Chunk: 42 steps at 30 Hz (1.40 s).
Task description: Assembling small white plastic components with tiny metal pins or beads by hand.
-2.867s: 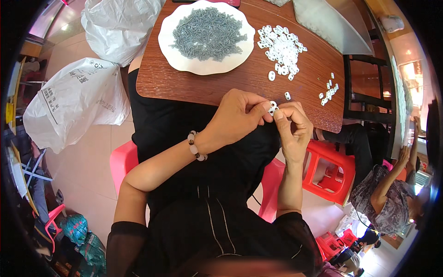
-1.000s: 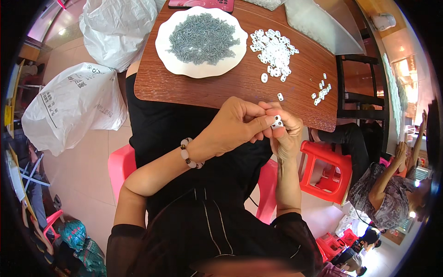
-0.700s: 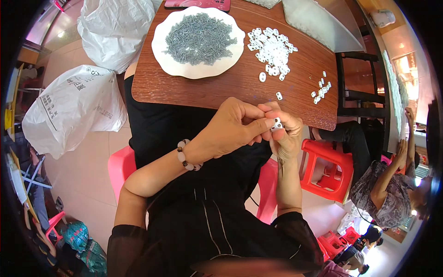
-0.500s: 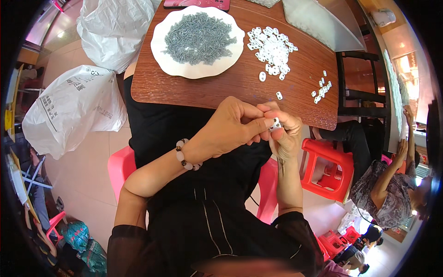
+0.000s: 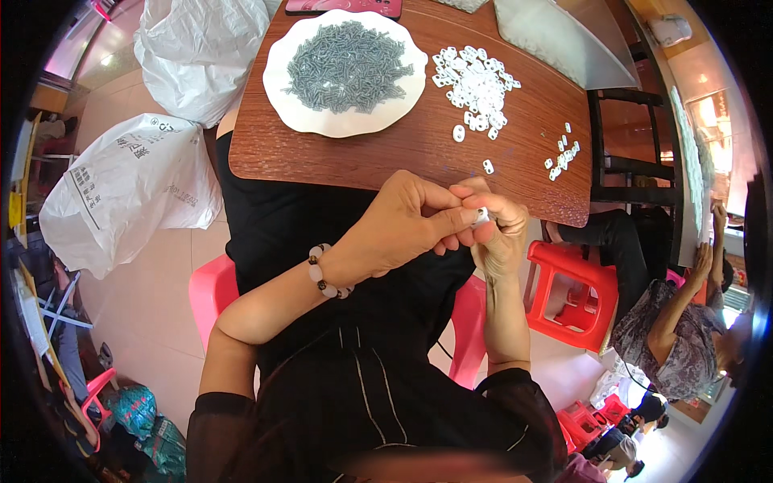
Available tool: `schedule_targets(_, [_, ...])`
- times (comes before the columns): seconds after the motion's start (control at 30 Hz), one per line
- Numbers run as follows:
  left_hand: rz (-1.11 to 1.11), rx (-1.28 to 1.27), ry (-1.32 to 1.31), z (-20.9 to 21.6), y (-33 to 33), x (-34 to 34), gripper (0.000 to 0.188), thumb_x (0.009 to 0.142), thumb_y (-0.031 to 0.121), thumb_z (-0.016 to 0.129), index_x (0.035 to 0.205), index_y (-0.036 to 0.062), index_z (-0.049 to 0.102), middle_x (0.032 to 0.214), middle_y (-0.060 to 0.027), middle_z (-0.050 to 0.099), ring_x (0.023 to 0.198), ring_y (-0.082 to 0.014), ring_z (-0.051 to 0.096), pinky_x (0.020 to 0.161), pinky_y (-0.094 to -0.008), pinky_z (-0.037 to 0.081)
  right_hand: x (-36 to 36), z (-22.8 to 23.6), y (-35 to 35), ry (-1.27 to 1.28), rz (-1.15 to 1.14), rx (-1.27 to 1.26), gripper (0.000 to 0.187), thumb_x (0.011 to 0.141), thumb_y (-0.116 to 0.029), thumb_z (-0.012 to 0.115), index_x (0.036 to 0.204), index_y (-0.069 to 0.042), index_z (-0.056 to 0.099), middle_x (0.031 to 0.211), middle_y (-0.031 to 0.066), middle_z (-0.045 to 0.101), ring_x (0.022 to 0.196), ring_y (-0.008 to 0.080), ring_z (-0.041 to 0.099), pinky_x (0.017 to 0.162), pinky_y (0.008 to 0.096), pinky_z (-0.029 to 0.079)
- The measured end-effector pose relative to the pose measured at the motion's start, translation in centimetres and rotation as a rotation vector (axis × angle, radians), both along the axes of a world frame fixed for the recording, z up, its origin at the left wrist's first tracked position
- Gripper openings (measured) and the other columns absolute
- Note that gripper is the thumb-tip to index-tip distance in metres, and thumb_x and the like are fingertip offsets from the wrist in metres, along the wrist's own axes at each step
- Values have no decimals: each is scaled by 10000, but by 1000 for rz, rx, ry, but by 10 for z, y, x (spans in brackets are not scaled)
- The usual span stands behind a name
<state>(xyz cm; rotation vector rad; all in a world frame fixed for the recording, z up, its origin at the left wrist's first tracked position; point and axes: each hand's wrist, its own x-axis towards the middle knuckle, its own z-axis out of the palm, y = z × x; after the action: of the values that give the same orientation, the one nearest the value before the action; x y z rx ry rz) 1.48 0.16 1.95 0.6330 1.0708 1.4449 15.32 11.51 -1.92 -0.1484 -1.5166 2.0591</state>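
My left hand (image 5: 400, 221), a beaded bracelet at its wrist, meets my right hand (image 5: 501, 233) just off the table's near edge. Between their fingertips is a small white plastic piece (image 5: 481, 215) with dark holes; both hands are closed on it. Whether something smaller is also pinched there is hidden by the fingers. Beyond them, a white scalloped plate (image 5: 282, 109) bears a heap of small grey rod-like pieces (image 5: 348, 68). To its right lies a pile of white two-holed pieces (image 5: 477, 88), with one loose white piece (image 5: 488, 167) nearest my hands.
A smaller cluster of white pieces (image 5: 563, 158) lies at the right of the brown wooden table (image 5: 386, 153). A pink phone (image 5: 346, 8) is at the far edge. White sacks (image 5: 129, 193) stand left; a red stool (image 5: 573, 294) and another person (image 5: 676, 338) are right.
The white piece has turned slightly between my fingertips, so its dark holes show less. Both hands stay in nearly the same spot.
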Motion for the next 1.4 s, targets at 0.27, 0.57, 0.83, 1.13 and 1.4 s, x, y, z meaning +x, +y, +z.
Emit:
schedule_targets(0.27, [2,55,-125,-5,0,6,223,917,167,617,844,-27,698,725,-54,661,601,-54,529,545,-196,433,-1,-4,3,51,-38,49,405,847,-296,688,1047,53,637,1119,241,597,883,223,617,744,317,528])
schedule_targets(0.57, [31,67,-118,-5,-1,9,234,917,176,616,836,-29,695,718,-51,654,598,-55,535,543,-196,436,-1,-4,3,34,-25,47,485,826,-359,701,1070,54,630,1100,222,612,886,197,602,751,302,506])
schedule_targets(0.83, [-15,8,24,0,-2,2,227,910,175,625,827,-23,697,691,-48,651,564,-55,534,502,-189,430,-1,2,2,-46,14,19,528,803,-377,719,1097,54,635,1113,213,619,900,194,599,768,306,497])
schedule_targets(1.13, [2,18,-64,-4,-2,4,212,903,164,636,842,-30,695,701,-62,657,568,-63,544,507,-194,439,-1,-2,2,-16,-4,-7,462,795,-324,738,1038,61,657,1092,243,618,908,221,596,779,332,506])
schedule_targets(1.4, [24,5,-165,-1,-5,9,226,904,179,641,861,-35,697,723,-68,661,579,-66,548,516,-199,440,-1,-2,-1,-11,-57,79,442,829,-338,702,1009,64,662,1064,247,625,856,207,606,730,302,512])
